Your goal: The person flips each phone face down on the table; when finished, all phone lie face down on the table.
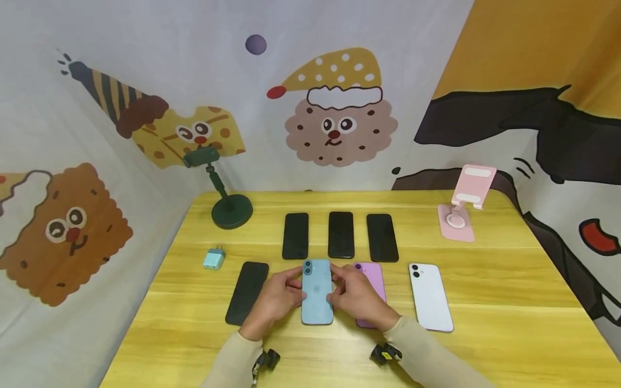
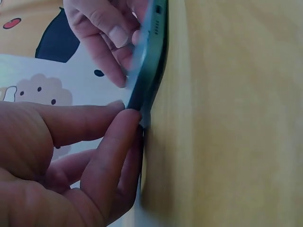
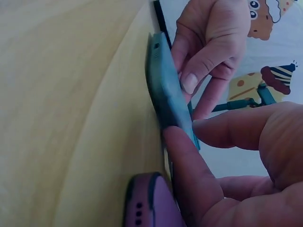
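Observation:
A light blue phone [image 1: 317, 304] lies back side up between the two hands, its twin camera lenses at the far left corner. My left hand [image 1: 278, 296] pinches its left edge with thumb and fingers, and my right hand [image 1: 356, 293] pinches the right edge. From the left wrist view, the phone's green-blue side edge [image 2: 156, 56] shows close over the wood. A purple phone [image 1: 372, 276] lies under the right hand and wrist, which hide part of it. Beside the left hand is a black phone [image 1: 246, 295], screen up.
Three dark phones, such as the middle one [image 1: 342, 235], form a row behind. A white phone [image 1: 432, 297] lies to the right. Farther out stand a dark green phone stand [image 1: 232, 210], a pale blue charger plug [image 1: 214, 258] and a pink phone stand [image 1: 473, 186] on the wooden table [image 1: 514, 291].

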A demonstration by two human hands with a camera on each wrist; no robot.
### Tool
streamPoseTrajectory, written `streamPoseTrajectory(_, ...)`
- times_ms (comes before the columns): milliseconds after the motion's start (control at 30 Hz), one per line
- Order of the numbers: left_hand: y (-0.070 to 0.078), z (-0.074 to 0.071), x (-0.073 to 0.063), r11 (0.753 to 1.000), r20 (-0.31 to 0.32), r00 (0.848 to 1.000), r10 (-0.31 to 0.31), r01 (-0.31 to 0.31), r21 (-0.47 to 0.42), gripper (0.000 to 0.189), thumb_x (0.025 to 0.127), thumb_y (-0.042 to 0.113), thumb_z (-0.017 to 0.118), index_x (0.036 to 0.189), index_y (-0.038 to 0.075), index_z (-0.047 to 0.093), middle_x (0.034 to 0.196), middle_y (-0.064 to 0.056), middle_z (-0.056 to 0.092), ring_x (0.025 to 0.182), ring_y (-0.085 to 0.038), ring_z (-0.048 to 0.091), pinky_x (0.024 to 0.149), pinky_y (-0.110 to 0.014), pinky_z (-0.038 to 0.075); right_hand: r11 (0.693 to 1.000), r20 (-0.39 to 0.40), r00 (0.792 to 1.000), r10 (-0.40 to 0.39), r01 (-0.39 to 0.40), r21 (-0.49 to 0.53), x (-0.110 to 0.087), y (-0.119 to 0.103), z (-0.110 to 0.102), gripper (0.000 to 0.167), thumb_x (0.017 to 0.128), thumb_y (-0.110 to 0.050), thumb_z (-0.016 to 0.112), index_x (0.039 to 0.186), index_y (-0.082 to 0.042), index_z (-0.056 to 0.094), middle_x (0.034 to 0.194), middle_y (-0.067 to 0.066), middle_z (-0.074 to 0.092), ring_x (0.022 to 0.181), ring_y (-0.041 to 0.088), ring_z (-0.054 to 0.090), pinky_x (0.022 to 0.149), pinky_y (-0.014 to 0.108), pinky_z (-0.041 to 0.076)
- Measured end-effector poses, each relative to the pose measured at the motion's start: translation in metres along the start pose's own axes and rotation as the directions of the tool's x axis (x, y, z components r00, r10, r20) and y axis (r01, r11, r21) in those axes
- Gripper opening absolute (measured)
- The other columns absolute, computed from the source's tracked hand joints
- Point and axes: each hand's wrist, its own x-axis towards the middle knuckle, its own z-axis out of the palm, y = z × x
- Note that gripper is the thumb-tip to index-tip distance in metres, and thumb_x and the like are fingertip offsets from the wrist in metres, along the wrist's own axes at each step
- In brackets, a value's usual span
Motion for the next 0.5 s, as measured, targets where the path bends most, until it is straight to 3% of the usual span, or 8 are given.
streamPoseTrajectory(267, 0.0024, -0.0011, -0.0002, 0.999, -0.015, 0.999, -0.032, 0.032, -0.014, 0.045, 0.093, -0.003, 0.075, 0.137, -0.002, 0.067, 0.117, -0.016, 0.071, 0.102, -0.02, 0.073, 0.079, -0.032, 0.064, 0.997, 0.025, 0.998, 0.059, -0.06, 0.053, -0.0023, -0.0032, -0.0021, 0.075, 0.086, -0.008, 0.085, 0.153, 0.002, 0.052, 0.124, 0.015, 0.063, 0.084, 0.011, 0.068, 0.062, 0.024, 0.054)
streamPoseTrajectory(500, 0.0065, -0.0021, -0.0025, 0.995, 0.011, 0.998, -0.064, 0.065, -0.07, 0.048, 0.094, 0.0, 0.076, 0.141, -0.002, 0.064, 0.121, -0.017, 0.068, 0.102, -0.02, 0.073, 0.08, -0.034, 0.065, 0.993, 0.027, 0.996, 0.087, -0.089, 0.072, -0.001, -0.004, -0.0068, 0.071, 0.086, -0.014, 0.086, 0.149, 0.001, 0.056, 0.125, 0.014, 0.065, 0.088, 0.014, 0.07, 0.066, 0.026, 0.056)
